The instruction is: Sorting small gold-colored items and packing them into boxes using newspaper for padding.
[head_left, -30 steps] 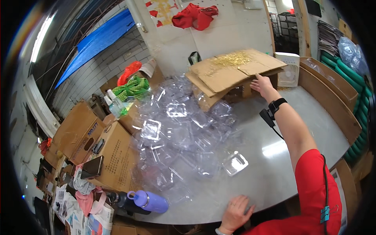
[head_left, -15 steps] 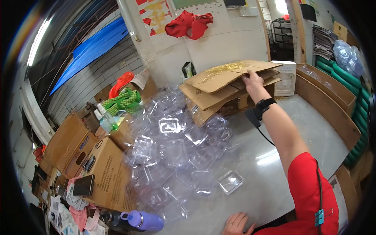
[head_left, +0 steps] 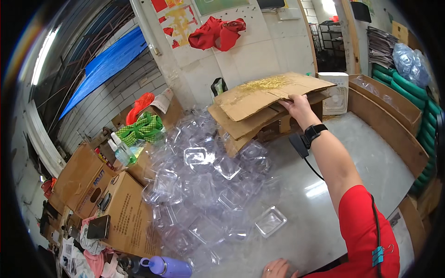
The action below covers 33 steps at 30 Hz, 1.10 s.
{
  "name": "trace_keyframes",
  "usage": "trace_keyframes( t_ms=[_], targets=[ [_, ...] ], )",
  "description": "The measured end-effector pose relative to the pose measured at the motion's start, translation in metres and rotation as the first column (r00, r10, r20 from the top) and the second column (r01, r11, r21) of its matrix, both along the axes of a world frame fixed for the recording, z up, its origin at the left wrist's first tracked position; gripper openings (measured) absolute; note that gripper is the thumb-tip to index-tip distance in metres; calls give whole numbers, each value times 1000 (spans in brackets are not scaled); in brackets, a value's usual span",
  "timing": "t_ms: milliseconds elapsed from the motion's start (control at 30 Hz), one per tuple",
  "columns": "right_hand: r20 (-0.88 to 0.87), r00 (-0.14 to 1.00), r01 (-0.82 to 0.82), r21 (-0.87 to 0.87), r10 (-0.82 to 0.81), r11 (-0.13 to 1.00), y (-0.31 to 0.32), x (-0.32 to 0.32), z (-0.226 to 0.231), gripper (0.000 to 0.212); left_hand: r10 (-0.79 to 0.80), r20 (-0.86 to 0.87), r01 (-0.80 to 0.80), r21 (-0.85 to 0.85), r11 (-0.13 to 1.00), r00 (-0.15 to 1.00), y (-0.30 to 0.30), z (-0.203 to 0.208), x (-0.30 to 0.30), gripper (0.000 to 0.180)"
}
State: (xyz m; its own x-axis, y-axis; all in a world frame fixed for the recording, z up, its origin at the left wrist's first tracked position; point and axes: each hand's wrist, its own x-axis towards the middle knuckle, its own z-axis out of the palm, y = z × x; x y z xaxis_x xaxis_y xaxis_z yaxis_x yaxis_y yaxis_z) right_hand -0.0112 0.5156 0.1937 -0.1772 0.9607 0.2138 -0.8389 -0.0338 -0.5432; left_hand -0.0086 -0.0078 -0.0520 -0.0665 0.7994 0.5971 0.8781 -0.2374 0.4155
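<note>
My right hand [head_left: 298, 110] reaches out to the far side of the table, its fingers closed on the front edge of a cardboard flap [head_left: 273, 92] with gold shreds on top. The flap belongs to a stack of bent cardboard over a brown box [head_left: 283, 126], whose inside is mostly hidden. At the lower edge of the view my left hand [head_left: 276, 268], with a ring on one finger, lies on the grey table with fingers stretched out. Ahead of it sits a single clear plastic tray [head_left: 270, 221]. A large heap of clear plastic containers [head_left: 204, 185] spreads left of both hands.
A purple bottle [head_left: 170, 267] stands at the near left, beside a cardboard carton [head_left: 130, 215] with a dark phone-like object on it. Spray bottles [head_left: 121, 150] stand behind. A white fan [head_left: 334, 92] is at the back right, next to low cardboard walls [head_left: 387, 127].
My right hand and the cardboard flap have shifted slightly left and down in the view, which has itself moved a little. The grip on the flap stays. My left hand sits slightly lower.
</note>
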Motion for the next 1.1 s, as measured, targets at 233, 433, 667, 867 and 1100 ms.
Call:
trace_keyframes(
  t_ms=[233, 433, 667, 867, 1100],
  targets=[
    [-10, 1000, -8, 175, 9, 985, -34, 59, 2, 38, -35, 64, 37, -37, 999, 997, -4, 22, -1, 40],
    [73, 997, -24, 149, 14, 989, -92, 143, 10, 32, -91, 10, 91, -5, 996, 996, -2, 33, -3, 36],
    [211, 976, -76, 117, 50, 990, -140, 181, -5, 37, -100, 13, 100, -18, 995, 995, -3, 48, -1, 35],
    [160, 982, -124, 113, 105, 986, -131, 204, -7, 42, -119, -17, 119, -9, 993, 993, 0, 56, 8, 32],
    [164, 976, -161, 117, 141, 980, -107, 168, -51, 41, -17, -9, 16, -55, 998, 1000, -10, 50, 6, 32]
  ],
)
